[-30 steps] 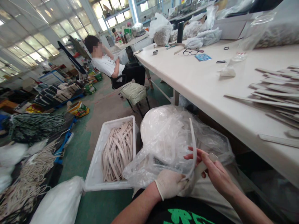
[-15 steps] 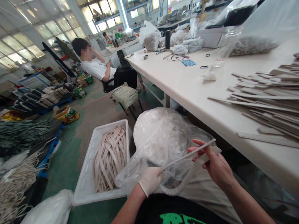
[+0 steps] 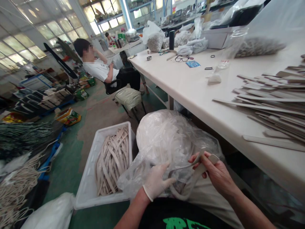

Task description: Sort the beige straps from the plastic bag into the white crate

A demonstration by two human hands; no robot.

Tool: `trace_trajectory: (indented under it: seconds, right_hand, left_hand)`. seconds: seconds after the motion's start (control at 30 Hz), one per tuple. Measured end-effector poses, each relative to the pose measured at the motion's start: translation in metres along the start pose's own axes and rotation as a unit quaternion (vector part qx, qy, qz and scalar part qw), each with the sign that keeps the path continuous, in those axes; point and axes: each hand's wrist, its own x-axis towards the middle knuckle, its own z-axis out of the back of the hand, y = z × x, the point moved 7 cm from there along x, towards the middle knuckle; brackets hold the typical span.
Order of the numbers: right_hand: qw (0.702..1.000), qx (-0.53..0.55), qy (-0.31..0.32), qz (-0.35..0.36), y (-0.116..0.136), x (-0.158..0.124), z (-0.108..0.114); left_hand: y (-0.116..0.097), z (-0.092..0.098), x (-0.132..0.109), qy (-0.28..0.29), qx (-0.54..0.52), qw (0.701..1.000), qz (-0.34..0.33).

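Note:
My right hand (image 3: 218, 171), bare, pinches a beige strap (image 3: 194, 178) near its flat end; the strap hangs in a loop over my lap. My left hand (image 3: 156, 180) wears a white glove. Its thumb and fingers are spread, with nothing in them, beside the strap's loop and over a clear plastic bag (image 3: 133, 178). Whitish material fills the bag in front of me, and its details blur through the plastic. Left of it stands a white plastic bin (image 3: 84, 178) holding many beige strips (image 3: 111, 162).
On the white table (image 3: 188, 86) at right lie a pile of beige strips (image 3: 274, 98), glasses (image 3: 181, 59) and a blue packet (image 3: 193, 64). Beyond the bin are a padded stool (image 3: 128, 97) and a seated person (image 3: 101, 70). Bundled cords (image 3: 16, 187) lie at far left.
My left hand has let go of the strap and spread its fingers. The straight length between my hands now sags into a curve, held by my right hand alone.

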Motion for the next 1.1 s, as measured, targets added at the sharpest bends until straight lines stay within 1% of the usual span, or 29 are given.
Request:
trace_trajectory:
  seconds: [0.03,0.1,0.2,0.27,0.33,0.4,0.47,0.57,0.7,0.77,0.87,0.97,1.1]
  right_hand:
    - [1.0,-0.001,0.018,-0.001,-0.001,-0.001,-0.007]
    - [0.999,-0.003,0.047,0.0,-0.001,-0.004,-0.02]
    - [0.997,-0.002,0.072,-0.008,-0.001,-0.007,-0.035]
    - [0.997,-0.004,0.075,-0.026,-0.002,-0.008,-0.038]
    - [0.997,-0.013,0.057,-0.04,-0.004,-0.008,-0.034]
    - [0.998,-0.028,0.025,-0.041,-0.003,-0.007,-0.025]
    - [0.998,-0.041,0.01,-0.038,0.0,-0.006,-0.019]
    - [0.998,-0.047,0.032,-0.028,0.005,-0.004,-0.02]
    - [0.998,-0.042,0.045,-0.019,0.001,-0.003,-0.024]
    - [0.997,-0.057,0.045,-0.026,-0.005,-0.002,-0.023]
    - [0.994,-0.092,0.052,-0.033,-0.011,-0.002,-0.021]
    - [0.99,-0.118,0.069,-0.025,-0.011,-0.004,-0.023]
    - [0.985,-0.147,0.093,0.006,-0.006,-0.008,-0.032]
  left_hand:
    - [-0.008,0.001,0.001,-0.008,-0.032,0.999,-0.018]
    - [-0.027,0.0,0.002,-0.006,-0.111,0.992,-0.055]
    - [-0.053,-0.006,0.005,0.024,-0.208,0.974,-0.09]
    - [-0.061,-0.01,0.006,0.037,-0.235,0.966,-0.096]
    - [-0.061,-0.01,0.006,0.025,-0.247,0.965,-0.089]
    - [-0.052,-0.009,0.006,0.009,-0.257,0.964,-0.068]
    - [-0.042,-0.011,0.005,0.008,-0.267,0.963,-0.041]
    - [-0.03,-0.016,0.003,0.023,-0.289,0.957,-0.005]
    - [-0.024,-0.026,0.002,0.049,-0.324,0.944,0.032]
    - [-0.023,-0.029,0.002,0.057,-0.329,0.942,0.042]
    - [-0.027,-0.032,0.002,0.067,-0.342,0.937,0.04]
    - [-0.034,-0.034,0.001,0.075,-0.38,0.921,0.036]
    - [-0.043,-0.03,0.002,0.049,-0.413,0.909,0.018]
